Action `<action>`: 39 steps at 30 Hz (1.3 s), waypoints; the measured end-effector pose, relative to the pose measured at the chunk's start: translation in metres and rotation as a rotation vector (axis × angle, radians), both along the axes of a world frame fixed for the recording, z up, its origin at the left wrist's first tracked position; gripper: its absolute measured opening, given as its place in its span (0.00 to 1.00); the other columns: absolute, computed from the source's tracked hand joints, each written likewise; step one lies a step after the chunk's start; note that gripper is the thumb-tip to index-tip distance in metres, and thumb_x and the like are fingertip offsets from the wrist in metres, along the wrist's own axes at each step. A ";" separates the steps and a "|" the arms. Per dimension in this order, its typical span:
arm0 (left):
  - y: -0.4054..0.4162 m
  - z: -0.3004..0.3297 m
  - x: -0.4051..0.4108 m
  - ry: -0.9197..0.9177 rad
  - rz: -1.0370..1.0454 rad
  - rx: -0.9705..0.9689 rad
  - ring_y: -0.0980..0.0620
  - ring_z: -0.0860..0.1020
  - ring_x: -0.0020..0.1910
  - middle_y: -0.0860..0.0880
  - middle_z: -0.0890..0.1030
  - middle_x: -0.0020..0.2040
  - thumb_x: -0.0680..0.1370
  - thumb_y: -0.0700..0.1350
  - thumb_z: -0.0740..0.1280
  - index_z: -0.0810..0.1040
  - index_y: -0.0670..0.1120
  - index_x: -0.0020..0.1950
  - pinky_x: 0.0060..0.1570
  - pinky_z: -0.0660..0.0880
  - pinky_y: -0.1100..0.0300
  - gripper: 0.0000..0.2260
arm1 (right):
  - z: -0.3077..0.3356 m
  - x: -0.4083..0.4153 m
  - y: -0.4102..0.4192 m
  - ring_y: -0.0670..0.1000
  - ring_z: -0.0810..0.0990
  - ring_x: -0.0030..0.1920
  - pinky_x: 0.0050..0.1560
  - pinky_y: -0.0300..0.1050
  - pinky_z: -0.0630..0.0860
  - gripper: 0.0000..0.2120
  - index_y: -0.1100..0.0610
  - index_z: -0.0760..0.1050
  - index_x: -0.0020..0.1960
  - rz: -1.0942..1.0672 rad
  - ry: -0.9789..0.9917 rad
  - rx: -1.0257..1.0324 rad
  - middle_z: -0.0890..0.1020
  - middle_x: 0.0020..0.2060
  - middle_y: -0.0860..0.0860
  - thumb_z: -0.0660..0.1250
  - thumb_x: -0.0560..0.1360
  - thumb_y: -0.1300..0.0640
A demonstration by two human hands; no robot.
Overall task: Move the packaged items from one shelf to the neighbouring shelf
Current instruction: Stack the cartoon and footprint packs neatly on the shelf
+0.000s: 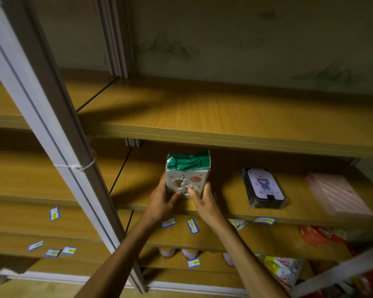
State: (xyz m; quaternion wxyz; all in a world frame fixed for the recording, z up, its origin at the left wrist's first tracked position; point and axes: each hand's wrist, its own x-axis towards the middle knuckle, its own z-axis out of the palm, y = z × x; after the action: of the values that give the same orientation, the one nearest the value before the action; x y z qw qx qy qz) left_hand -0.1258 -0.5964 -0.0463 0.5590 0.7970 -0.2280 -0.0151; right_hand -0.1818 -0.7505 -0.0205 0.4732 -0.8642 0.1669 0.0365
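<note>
Box (186, 178) upright between left hand (163, 197); right hand (205, 202)

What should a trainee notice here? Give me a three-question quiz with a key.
1. True or false: only one hand touches the white paw-print box.
2. What colour are the packets inside the box?
3. Which lies nearer the box: (a) the stack of phone cases or (b) the pink pack?

Key: 1. False: the left hand and the right hand both hold it. 2. Green. 3. (a).
</note>
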 end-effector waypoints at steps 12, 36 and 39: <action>-0.002 0.008 0.000 0.031 0.105 -0.008 0.63 0.77 0.56 0.61 0.76 0.58 0.75 0.48 0.70 0.67 0.52 0.68 0.48 0.76 0.71 0.22 | 0.015 0.011 -0.004 0.55 0.68 0.70 0.64 0.55 0.71 0.35 0.50 0.50 0.76 -0.049 -0.095 0.111 0.67 0.73 0.53 0.61 0.76 0.39; -0.007 0.018 0.038 0.280 0.217 0.341 0.48 0.79 0.44 0.46 0.80 0.44 0.74 0.50 0.71 0.76 0.46 0.47 0.42 0.78 0.53 0.10 | -0.002 0.050 -0.008 0.57 0.52 0.76 0.72 0.52 0.58 0.33 0.61 0.60 0.74 0.029 0.095 -0.140 0.55 0.76 0.57 0.60 0.78 0.41; -0.012 0.020 0.035 0.228 0.227 0.360 0.49 0.78 0.45 0.47 0.79 0.45 0.75 0.50 0.71 0.76 0.45 0.50 0.43 0.77 0.54 0.10 | -0.004 0.052 -0.010 0.56 0.48 0.77 0.74 0.52 0.54 0.35 0.61 0.56 0.76 0.025 0.108 -0.116 0.52 0.77 0.56 0.60 0.78 0.41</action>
State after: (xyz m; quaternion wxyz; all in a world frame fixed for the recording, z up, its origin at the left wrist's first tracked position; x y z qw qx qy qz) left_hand -0.0912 -0.6084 -0.0258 0.4283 0.8974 -0.0662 -0.0825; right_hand -0.1300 -0.7609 -0.0243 0.4120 -0.8891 0.1831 0.0791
